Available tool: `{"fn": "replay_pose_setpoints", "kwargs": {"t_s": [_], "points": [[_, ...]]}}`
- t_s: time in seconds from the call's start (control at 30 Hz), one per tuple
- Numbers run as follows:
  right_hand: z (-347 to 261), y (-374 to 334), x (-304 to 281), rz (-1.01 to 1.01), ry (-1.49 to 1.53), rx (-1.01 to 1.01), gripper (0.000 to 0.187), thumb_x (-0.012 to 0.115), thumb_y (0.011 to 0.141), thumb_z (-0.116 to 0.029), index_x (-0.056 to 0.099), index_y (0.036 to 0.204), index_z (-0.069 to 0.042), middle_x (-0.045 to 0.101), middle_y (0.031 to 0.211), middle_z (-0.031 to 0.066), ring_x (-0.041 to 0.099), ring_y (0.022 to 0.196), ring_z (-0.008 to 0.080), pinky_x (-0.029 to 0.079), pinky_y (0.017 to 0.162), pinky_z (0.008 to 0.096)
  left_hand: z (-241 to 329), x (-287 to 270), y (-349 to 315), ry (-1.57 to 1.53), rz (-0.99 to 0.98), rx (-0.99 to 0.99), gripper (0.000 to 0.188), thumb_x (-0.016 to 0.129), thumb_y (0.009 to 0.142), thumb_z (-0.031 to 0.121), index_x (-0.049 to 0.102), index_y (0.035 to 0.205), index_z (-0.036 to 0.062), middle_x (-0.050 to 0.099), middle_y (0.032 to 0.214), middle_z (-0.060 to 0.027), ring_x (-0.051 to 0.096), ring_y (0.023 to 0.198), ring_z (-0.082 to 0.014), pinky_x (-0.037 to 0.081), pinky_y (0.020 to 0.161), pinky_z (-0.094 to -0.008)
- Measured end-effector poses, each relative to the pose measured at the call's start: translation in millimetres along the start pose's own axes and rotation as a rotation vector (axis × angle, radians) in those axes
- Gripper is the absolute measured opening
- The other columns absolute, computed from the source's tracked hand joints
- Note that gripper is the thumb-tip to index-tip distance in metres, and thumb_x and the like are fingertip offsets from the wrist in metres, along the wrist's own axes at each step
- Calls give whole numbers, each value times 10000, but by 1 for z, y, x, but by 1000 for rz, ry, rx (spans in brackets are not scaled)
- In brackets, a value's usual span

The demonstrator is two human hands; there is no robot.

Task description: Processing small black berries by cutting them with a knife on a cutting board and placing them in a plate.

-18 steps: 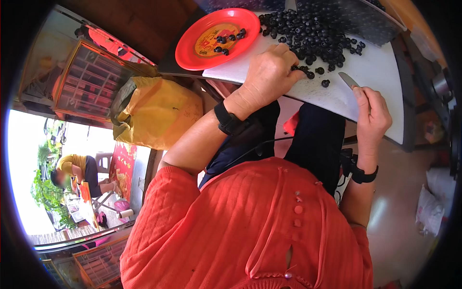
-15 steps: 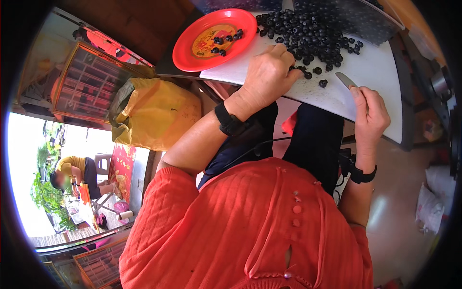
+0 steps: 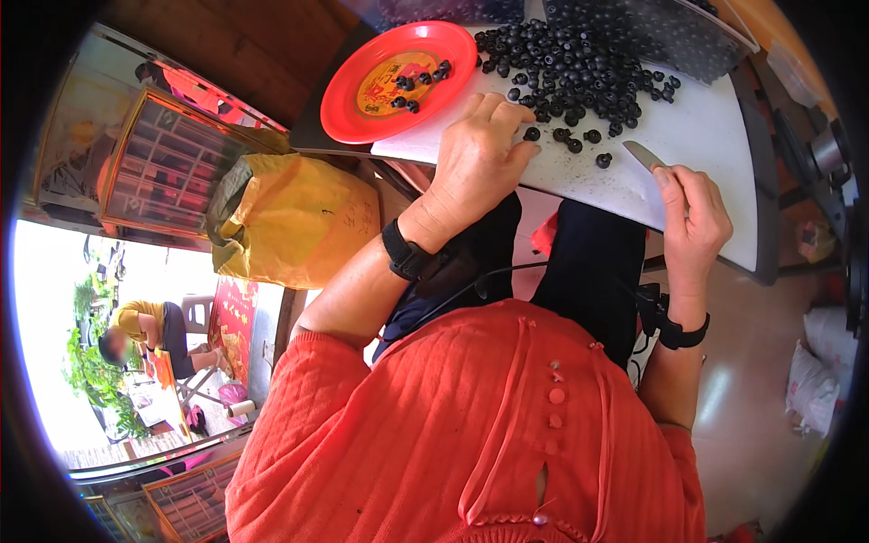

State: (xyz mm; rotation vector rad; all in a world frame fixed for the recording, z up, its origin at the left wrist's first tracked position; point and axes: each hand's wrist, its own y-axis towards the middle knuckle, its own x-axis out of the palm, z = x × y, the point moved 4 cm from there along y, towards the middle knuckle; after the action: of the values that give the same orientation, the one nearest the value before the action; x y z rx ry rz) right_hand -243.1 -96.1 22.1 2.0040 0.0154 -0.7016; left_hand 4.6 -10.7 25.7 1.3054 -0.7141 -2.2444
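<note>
Dark round pieces point(image 3: 579, 68) heaped on white surface point(image 3: 701, 163), a few loose toward the near edge. Left hand point(image 3: 480, 145) half-curled beside loose ones, can't tell if it grips anything; right hand point(image 3: 695, 213) closed on small knife point(image 3: 639, 153), blade toward pieces. Red plate point(image 3: 342, 104) left of heap, several pieces on it.

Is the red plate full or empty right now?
Neither: the red plate holds only a few dark round pieces, in small groups, and most of its surface shows bare.
</note>
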Motion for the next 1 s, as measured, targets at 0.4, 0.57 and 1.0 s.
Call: {"fn": "replay_pose_setpoints", "kwargs": {"t_s": [0.4,0.57,1.0], "points": [[0,0,2,13,11,0,157,792,883,-136,690,873,-18,660,748,80,611,655,223,474,599,331,8,14,13,337,-78,227,111,723,775,36,698,883,24,589,937,-108,587,896,-335,517,715,-438],[-2,2,0,-4,26,24,160,786,893,-134,686,867,-11,666,751,76,609,655,206,474,602,315,4,19,11,300,-42,171,96,704,784,19,688,878,26,574,939,-116,577,910,-339,513,729,-448],[-31,12,17,-126,382,191,162,762,920,-120,687,871,15,667,746,78,583,608,153,452,564,289,13,19,4,-1183,-282,-646,260,600,1016,85,671,1230,-43,671,912,-65,567,660,-115,456,586,-248]]}}
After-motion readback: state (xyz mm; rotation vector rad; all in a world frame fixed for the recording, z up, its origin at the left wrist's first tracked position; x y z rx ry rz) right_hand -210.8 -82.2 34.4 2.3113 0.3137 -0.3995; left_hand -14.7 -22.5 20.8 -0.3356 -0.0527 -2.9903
